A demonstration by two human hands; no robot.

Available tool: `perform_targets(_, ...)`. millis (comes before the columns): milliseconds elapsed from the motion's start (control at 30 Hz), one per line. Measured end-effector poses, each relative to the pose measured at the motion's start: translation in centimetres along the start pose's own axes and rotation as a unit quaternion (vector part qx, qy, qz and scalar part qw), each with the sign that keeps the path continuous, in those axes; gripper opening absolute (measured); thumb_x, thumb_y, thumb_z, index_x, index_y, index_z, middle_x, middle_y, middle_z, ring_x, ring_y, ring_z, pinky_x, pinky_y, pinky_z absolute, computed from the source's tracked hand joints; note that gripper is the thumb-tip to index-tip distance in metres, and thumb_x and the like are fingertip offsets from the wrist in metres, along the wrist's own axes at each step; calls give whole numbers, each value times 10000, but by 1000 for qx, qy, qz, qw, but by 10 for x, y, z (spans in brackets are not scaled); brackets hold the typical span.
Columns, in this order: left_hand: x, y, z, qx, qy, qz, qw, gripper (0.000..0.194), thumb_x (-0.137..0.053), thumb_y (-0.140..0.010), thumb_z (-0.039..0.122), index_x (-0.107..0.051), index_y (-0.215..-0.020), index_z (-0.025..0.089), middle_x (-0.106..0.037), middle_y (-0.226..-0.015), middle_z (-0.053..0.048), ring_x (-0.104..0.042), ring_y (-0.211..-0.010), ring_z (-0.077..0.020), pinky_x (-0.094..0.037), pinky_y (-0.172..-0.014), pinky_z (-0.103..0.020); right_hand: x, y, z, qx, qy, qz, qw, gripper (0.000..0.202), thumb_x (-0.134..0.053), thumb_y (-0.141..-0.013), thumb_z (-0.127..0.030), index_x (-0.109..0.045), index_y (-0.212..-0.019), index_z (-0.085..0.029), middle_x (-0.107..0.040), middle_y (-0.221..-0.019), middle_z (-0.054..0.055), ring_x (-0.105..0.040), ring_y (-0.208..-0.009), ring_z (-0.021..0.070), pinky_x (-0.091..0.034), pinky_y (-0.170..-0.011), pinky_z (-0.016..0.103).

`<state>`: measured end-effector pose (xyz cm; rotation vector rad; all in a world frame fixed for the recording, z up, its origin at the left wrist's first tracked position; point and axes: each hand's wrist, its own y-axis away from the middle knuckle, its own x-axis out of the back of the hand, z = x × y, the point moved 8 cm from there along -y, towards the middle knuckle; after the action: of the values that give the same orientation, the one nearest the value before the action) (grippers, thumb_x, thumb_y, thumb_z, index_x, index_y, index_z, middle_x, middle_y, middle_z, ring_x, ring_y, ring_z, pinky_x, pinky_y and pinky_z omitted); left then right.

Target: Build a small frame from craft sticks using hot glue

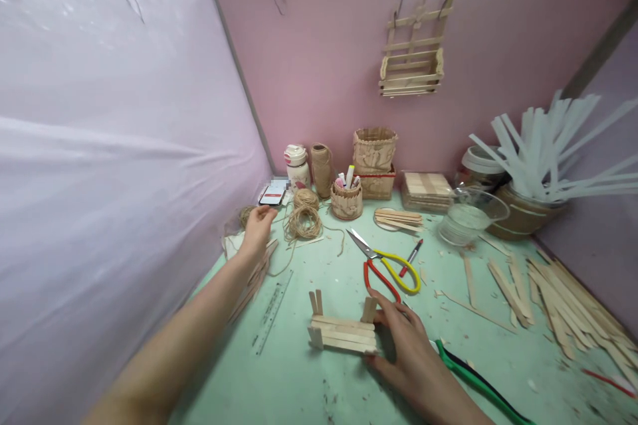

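A small frame of flat wooden sticks (343,333) stands on the green table, with short uprights at its corners. My right hand (403,339) grips its right end between thumb and fingers. My left hand (259,222) reaches to the back left, its fingers bent together beside the phone (274,192); whether they pinch anything is too small to tell. Coils of jute twine (304,222) lie just right of my left hand. Under my left forearm is a bundle of sticks (255,279), partly hidden. A clear ruler (272,312) lies between my arms.
Scissors (371,254), a red marker (411,257) and green-handled pliers (478,382) lie centre to right. Loose sticks (563,299) cover the right side. Behind stand a pen holder (347,202), a bottle (298,169) and a clear cup (466,219). A stick shelf (413,60) hangs above.
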<state>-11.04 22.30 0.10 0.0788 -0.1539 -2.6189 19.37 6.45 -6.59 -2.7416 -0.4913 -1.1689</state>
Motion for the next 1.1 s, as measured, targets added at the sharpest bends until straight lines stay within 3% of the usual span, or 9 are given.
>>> perform_targets(100, 7, 42, -5, -75, 3, -70, 995, 382, -710, -795, 234, -552, -1141, 194, -654, -1138, -58, -634, -1072, -179, -456, -981, -310, 0, 0, -1, 16, 2, 3, 1000, 809, -546, -744, -208, -254, -1498, -182, -705, -1174, 72, -501, -1274, 334, -279, -1124, 577)
perform_targets(167, 0, 68, -13, -133, 14, -196, 971, 436, -661, -852, 382, -505, -1223, 212, -643, -1133, -78, -656, -1010, -208, -476, -944, -383, 1, 1, -1, 17, 10, 12, 1000, 804, -547, -741, -209, -263, -1492, -182, -700, -1176, 81, -509, -1267, 339, -306, -1107, 582)
perform_targets(233, -1, 86, -28, -147, 32, -280, 948, 501, -607, -885, 487, -459, -1297, 244, -630, -1152, -90, -636, -1062, -231, -455, -978, -429, 2, 2, 0, 14, 15, 18, 1000, 797, -548, -735, -207, -279, -1484, -173, -696, -1175, 95, -514, -1265, 340, -350, -1079, 576)
perform_targets(367, -12, 122, -55, -115, -22, -492, 863, 1041, -754, -632, 700, -298, -1468, 281, -467, -1433, -161, -426, -1364, -335, -264, -1158, -540, 2, 2, 1, 14, 20, 21, 999, 784, -564, -740, -218, -299, -1477, -169, -673, -1227, 111, -507, -1275, 336, -386, -1063, 563)
perform_targets(467, -15, 146, -69, -69, -152, -589, 790, 1338, -903, -470, 578, -147, -1530, 271, -321, -1549, -198, -259, -1465, -373, -132, -1200, -576, 2, 3, 4, 5, 23, 23, 999, 778, -577, -742, -228, -308, -1471, -179, -662, -1265, 103, -481, -1302, 342, -378, -1078, 567)
perform_targets(567, -12, 154, -69, -59, -265, -576, 771, 1350, -943, -460, 437, -134, -1528, 267, -332, -1549, -193, -305, -1447, -366, -208, -1191, -550, 2, 3, 5, 7, 25, 18, 1000, 774, -574, -751, -229, -294, -1472, -187, -688, -1226, 90, -495, -1289, 342, -371, -1081, 583)
perform_targets(667, -12, 160, -71, -57, -317, -559, 764, 1268, -927, -497, 395, -175, -1510, 263, -401, -1511, -182, -386, -1402, -357, -292, -1163, -515, 3, 3, 2, 18, 30, 21, 999, 765, -574, -745, -217, -293, -1456, -201, -706, -1192, 83, -523, -1265, 344, -391, -1055, 595)
perform_targets(900, -18, 168, -75, -109, -292, -559, 768, 1019, -854, -643, 299, -246, -1459, 245, -529, -1371, -129, -528, -1259, -280, -396, -1080, -421, 7, 3, -3, 68, 47, 46, 995, 802, -554, -731, -167, -233, -1464, -225, -718, -1170, 80, -618, -1170, 308, -435, -1016, 555)
perform_targets(1100, -23, 173, -71, -103, -278, -559, 775, 893, -796, -719, 224, -263, -1435, 248, -575, -1295, -88, -563, -1195, -224, -413, -1056, -379, 11, 4, -6, 63, 47, 50, 996, 747, -572, -754, -197, -290, -1444, -230, -732, -1143, 68, -622, -1174, 305, -425, -1029, 563)
